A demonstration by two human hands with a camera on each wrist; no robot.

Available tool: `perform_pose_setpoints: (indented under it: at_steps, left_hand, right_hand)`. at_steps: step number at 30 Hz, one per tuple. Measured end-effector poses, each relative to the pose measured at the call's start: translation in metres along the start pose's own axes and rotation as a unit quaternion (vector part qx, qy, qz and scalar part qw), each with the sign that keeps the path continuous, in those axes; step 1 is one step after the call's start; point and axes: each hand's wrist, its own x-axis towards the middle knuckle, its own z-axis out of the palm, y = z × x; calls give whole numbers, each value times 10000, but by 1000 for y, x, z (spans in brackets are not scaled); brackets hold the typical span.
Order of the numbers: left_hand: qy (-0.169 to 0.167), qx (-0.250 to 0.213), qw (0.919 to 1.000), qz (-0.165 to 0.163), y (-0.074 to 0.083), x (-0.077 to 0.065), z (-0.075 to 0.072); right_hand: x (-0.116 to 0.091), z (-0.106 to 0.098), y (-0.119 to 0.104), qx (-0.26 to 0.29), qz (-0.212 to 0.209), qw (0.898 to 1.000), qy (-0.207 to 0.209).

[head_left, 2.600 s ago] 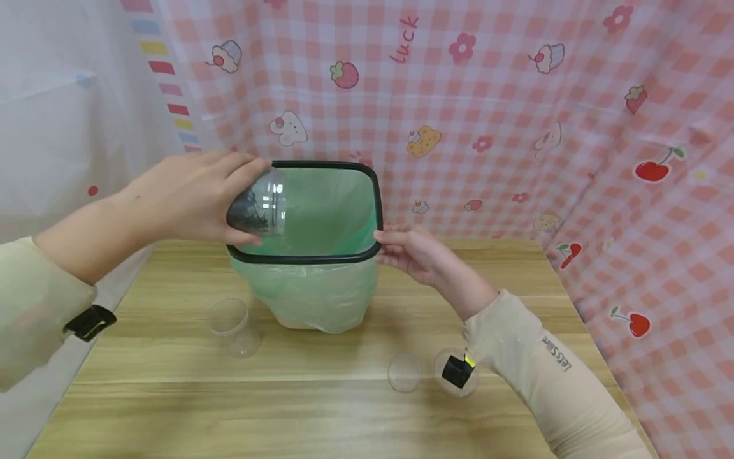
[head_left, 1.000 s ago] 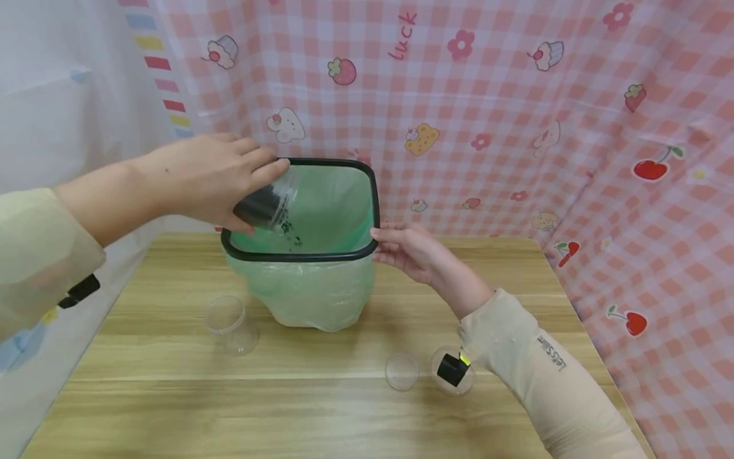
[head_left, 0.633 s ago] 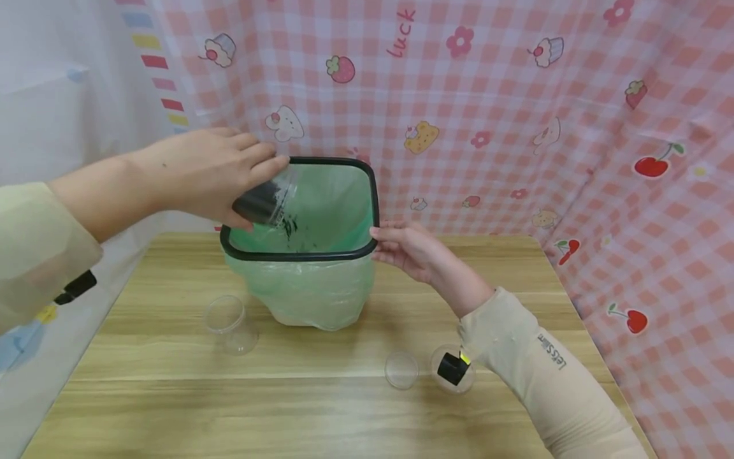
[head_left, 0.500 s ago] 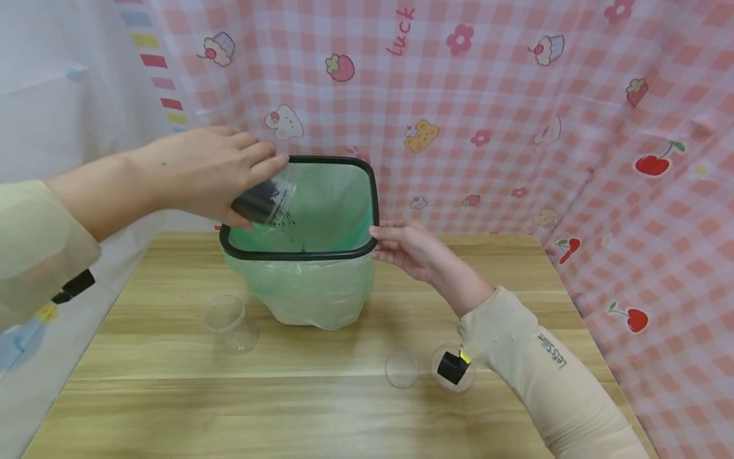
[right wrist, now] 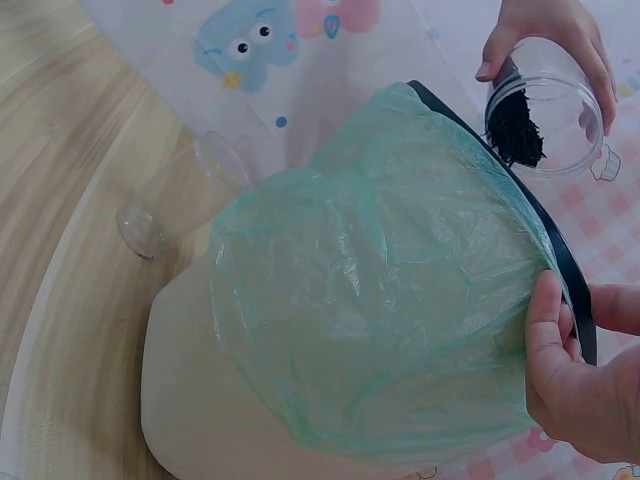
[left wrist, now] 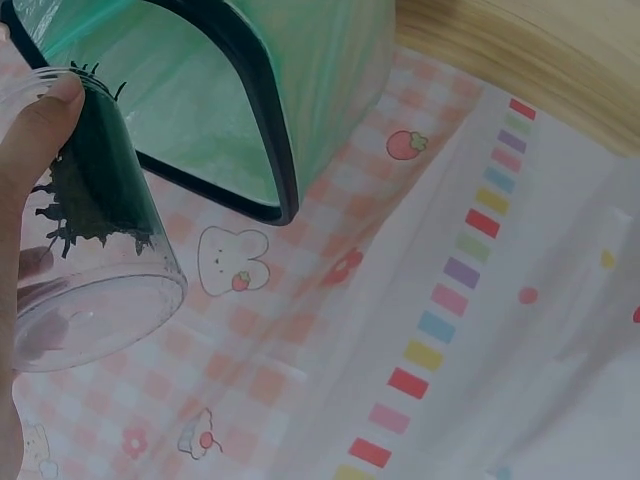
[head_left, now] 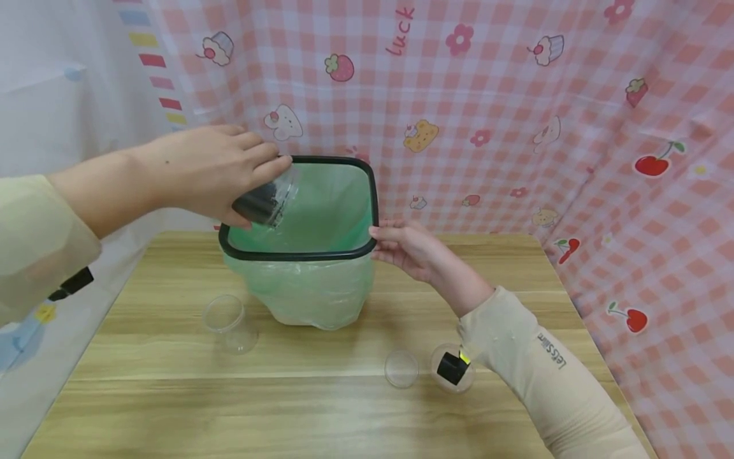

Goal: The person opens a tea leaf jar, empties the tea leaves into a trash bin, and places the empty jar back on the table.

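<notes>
My left hand (head_left: 212, 169) grips a clear plastic jar (left wrist: 160, 250) tipped sideways over the left side of a trash bin. Dark, dry shreds that look like tea leaves (right wrist: 515, 130) lie along the jar's lower wall, with some at its open mouth. The bin's black rim (head_left: 298, 256) frames a green plastic bag (head_left: 309, 290), which lines the inside and hangs down outside over the pale body (right wrist: 190, 380). On the bin's right side, my right hand (head_left: 410, 248) pinches the rim between thumb and fingers. The bin's floor is hidden.
A second clear jar (head_left: 232, 325) stands on the wooden table (head_left: 275, 408), left of the bin. Two round clear lids lie at the front right: one lid (head_left: 401, 370) in full view, the other (head_left: 441, 381) partly behind the right wrist's black camera. A pink checked curtain (head_left: 367, 95) hangs behind.
My left hand has moved slightly right and tipped the jar further down. Dark shreds fell from its mouth into the bin moments ago; none show in the air now. The right hand has stayed put.
</notes>
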Motion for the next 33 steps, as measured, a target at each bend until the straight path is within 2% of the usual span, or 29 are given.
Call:
perform_pose_setpoints:
  at_steps: [5,14,33]
  left_hand:
    - [-94,-53,9999,-11,0,0,-1]
    - [-42,-66,9999,120,-2,-1,-2]
    - [-417,93,9979,497,3,11,-1]
  right_hand:
    - [0,0,0,-25,-5,10000,7]
    - [-1,0,-1,-62,-27,9999,-75]
    - [1,1,0,-38,14,10000,11]
